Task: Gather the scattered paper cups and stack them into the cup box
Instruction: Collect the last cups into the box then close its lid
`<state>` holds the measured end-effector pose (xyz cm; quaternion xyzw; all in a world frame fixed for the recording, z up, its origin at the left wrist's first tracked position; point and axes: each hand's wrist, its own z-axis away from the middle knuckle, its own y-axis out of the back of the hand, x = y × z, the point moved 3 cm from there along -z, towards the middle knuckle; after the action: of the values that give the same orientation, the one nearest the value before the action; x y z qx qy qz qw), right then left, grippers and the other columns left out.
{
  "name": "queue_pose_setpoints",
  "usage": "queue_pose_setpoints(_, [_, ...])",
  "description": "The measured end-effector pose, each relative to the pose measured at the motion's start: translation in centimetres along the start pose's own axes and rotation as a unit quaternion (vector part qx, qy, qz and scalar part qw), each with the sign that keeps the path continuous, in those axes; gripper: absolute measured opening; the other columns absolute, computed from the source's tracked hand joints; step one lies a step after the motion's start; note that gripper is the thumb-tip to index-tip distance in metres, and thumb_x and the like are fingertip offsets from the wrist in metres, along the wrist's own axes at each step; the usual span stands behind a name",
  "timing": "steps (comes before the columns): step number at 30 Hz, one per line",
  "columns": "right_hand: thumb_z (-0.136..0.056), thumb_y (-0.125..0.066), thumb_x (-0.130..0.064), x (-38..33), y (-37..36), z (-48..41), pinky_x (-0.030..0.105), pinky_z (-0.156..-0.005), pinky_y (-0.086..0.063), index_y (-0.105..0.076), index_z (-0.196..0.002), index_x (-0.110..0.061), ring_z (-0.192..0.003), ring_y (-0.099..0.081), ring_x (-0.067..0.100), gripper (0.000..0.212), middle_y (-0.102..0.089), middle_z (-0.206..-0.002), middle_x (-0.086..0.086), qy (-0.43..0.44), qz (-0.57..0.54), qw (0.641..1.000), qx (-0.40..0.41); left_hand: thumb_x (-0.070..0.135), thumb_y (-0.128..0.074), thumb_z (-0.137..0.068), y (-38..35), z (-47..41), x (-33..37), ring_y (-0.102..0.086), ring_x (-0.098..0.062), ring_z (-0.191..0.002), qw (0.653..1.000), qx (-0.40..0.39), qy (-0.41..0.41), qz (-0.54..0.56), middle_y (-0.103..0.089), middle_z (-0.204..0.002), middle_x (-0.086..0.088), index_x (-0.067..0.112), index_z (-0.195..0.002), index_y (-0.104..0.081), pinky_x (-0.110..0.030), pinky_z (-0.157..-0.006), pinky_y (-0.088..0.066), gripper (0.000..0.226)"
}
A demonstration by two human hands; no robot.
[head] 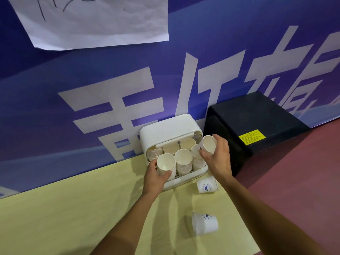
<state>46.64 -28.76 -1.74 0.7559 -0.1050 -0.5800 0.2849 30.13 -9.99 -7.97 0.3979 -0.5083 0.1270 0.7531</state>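
Being light, thin-walled and crushable, cups are judged best held gently round the wall. One cup (166, 164) is clasped by the left grip (156, 178) at seven o'clock of the cup box (165, 129); another cup (209, 144) is pinched by the right grip (219, 159) at two o'clock. Two loose cups (206, 186) lie on the desk (73, 208).

The paper (95, 23) ran off the top edge; the label (252, 137) on the black box (257, 113) was too small to read.
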Motion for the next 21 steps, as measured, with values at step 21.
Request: queue_pose_setpoints(21, [-0.085,-0.077,-0.033,2.2,-3.8,-0.5,0.034,-0.102,-0.046,-0.046,-0.136,-0.027,-0.127,-0.048,0.018,0.059,-0.054,-0.136,-0.003,0.023,0.097,0.988,-0.114,0.030,-0.084,-0.072,0.0,1.3,-2.7,-0.058,-0.017,-0.111,0.998,-0.043,0.051,-0.011,-0.055,-0.126,0.001,0.019,-0.132,-0.045,-0.033,-0.095,-0.048,0.072])
